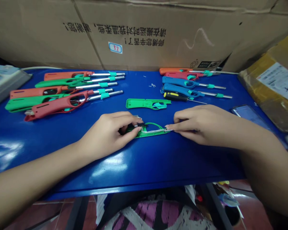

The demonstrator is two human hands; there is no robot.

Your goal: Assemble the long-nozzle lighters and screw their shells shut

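Two hands [114, 129] [204, 125], green lighter shell [150, 134] between, right fingertips [177, 126] seemingly pinching white wires [156, 131].

A long, bright-green plastic shell half [151, 134] is contrasting with thin white wires [154, 131] and a flat, glossy blue tabletop [182, 166] — while a purple patterned cloth [156, 212] is showing black streaks and grey bands.
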